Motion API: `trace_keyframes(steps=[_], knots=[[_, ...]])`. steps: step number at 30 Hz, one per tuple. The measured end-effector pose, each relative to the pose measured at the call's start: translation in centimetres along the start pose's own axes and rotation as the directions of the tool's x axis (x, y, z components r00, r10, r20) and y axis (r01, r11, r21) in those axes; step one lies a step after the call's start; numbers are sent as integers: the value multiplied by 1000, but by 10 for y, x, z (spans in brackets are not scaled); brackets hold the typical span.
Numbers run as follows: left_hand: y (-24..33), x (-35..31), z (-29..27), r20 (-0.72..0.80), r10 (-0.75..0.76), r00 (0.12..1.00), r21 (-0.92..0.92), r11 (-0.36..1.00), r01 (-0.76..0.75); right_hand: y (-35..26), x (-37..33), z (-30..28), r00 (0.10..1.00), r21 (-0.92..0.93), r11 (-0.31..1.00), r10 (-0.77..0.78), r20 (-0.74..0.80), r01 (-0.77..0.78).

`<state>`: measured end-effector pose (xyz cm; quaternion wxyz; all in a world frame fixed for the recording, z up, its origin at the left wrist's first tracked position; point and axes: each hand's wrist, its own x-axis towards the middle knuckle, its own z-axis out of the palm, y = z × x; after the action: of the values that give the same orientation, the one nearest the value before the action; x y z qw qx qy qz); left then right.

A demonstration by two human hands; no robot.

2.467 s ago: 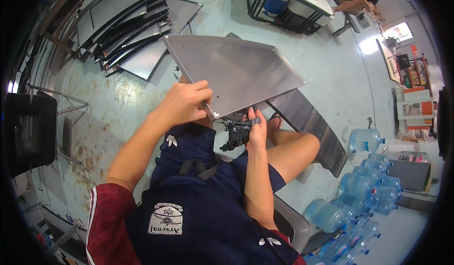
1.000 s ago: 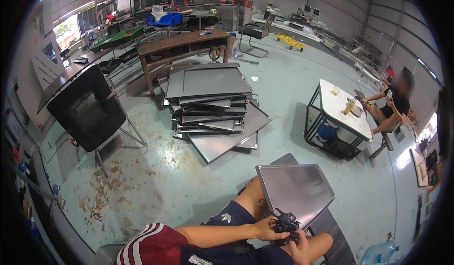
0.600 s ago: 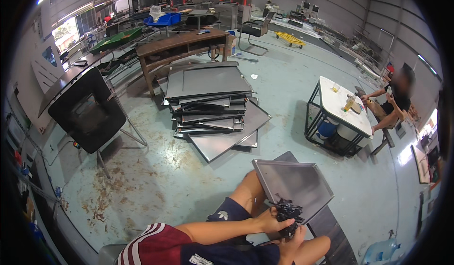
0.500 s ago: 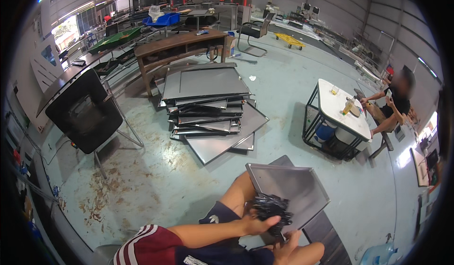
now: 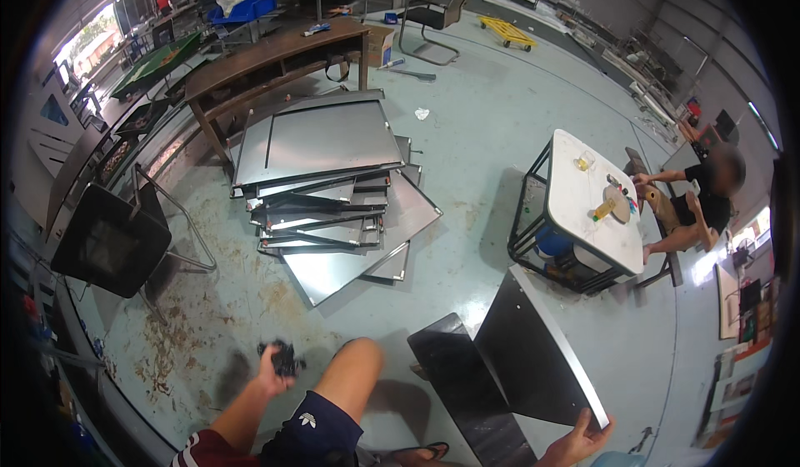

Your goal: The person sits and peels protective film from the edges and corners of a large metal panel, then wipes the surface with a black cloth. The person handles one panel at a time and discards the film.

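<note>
My left hand (image 5: 271, 377) is out to the left of my knee, closed around a bunch of shiny black pieces (image 5: 285, 359); their exact kind I cannot make out. At the lower right, my right hand (image 5: 582, 444) grips the near corner of a framed metal panel (image 5: 533, 354). That panel stands tilted on edge, with its dark face toward me and a pale rim along its right side. Just left of it lies a dark, low bench top (image 5: 471, 384), which the panel's lower edge meets or overlaps.
A stack of similar metal panels (image 5: 333, 142) stands ahead on the floor, corners jutting out. Behind it is a brown desk (image 5: 275, 44). A black chair (image 5: 108, 234) leans at left. To the right, a seated person (image 5: 700, 192) is beside a white table (image 5: 575, 163).
My left hand has swung left, away from the panel, with the black bunch. My right hand has taken the panel's corner, and the panel has tipped up from lying flat.
</note>
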<state>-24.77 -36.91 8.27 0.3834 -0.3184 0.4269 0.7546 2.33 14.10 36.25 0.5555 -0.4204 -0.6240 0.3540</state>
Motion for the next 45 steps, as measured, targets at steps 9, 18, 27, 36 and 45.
trace_keyframes(steps=[9,18,27,36,45], knots=[[13,-143,-49,-433,-139,891,8,987,158,-227,135,115,994,-119,993,8,-109,-21],[153,-166,103,-567,68,821,724,517,457,-340,219,205,982,53,996,86,-167,-78],[234,-42,220,-580,315,751,735,600,316,-293,312,356,997,248,966,79,-7,-74],[300,77,444,-672,312,672,336,937,-98,-256,518,551,941,124,986,69,332,-116],[463,251,687,-325,-51,944,632,731,257,-228,701,706,996,129,988,83,45,-88]])
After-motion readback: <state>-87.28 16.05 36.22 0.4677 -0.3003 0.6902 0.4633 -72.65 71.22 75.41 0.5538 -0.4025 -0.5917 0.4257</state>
